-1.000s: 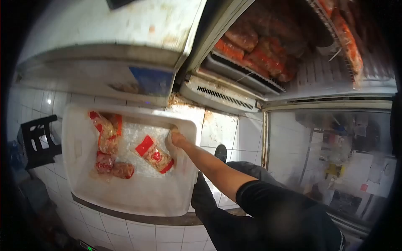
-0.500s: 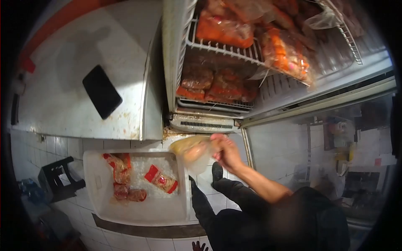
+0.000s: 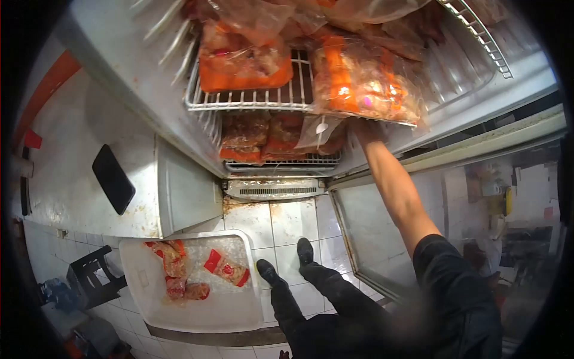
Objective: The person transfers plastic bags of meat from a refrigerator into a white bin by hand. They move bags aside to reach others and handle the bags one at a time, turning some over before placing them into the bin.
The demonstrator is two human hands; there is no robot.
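My right hand [image 3: 366, 133] reaches into the open fridge, below the front edge of the upper wire shelf [image 3: 257, 103]. Its fingers are hidden behind a clear bag of meat with orange bands [image 3: 371, 84], so its grip cannot be made out. Left of that bag lies another orange-edged bag of meat [image 3: 245, 60]. More packs [image 3: 245, 134] sit on the lower rack. Only fingertips of my left hand [image 3: 284, 355] show at the bottom edge; whether they hold anything is not visible.
On the floor stands a white tub [image 3: 221, 311] with several red-and-clear packs and ice. A black phone [image 3: 113, 179] lies on the white surface at left. A black stool [image 3: 95, 275] stands beside the tub. The glass door [image 3: 382, 233] is open at right.
My right hand has moved up from above the floor into the fridge. The yellowish bag it held is out of sight. The view has shifted closer to the shelves, and less of my left hand shows.
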